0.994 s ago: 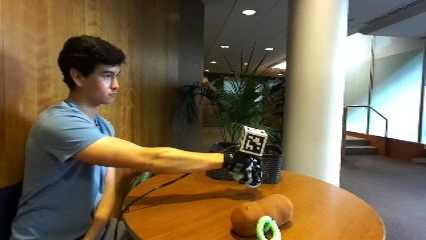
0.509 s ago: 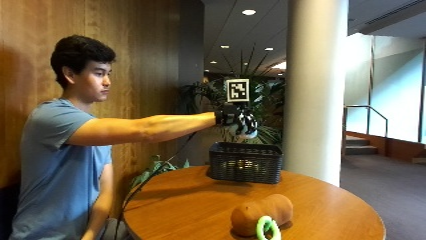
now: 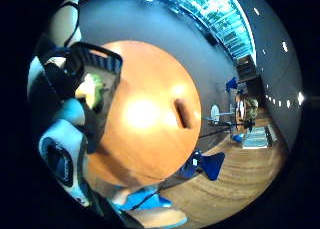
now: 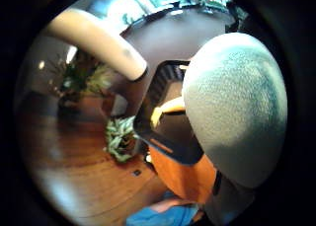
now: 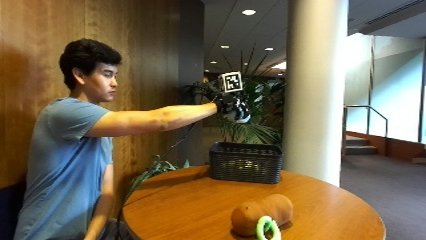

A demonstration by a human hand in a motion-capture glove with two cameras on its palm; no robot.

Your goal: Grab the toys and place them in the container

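Observation:
My gloved right hand (image 5: 234, 107) is held high at the end of an outstretched arm, above the black mesh basket (image 5: 246, 162) at the table's far side. Its fingers look curled around a pale grey rounded toy (image 4: 234, 107), which fills much of the thumb side palm view. A yellow-green toy (image 3: 92, 89) lies inside the basket (image 3: 102, 59). It also shows through the basket (image 4: 168, 147) opening as a yellow toy (image 4: 163, 111). A brown plush toy (image 5: 261, 215) and a green ring (image 5: 269, 228) lie near the table's front edge.
The round wooden table (image 5: 200, 200) stands by a white pillar (image 5: 316, 90) and a wood-panelled wall. Potted plants (image 5: 256, 125) stand behind the basket. The brown plush toy (image 3: 185, 114) lies apart from the basket on the table top (image 3: 145, 114).
The hand has risen from basket height to well above the basket, arm stretched out. The toys on the table have not moved.

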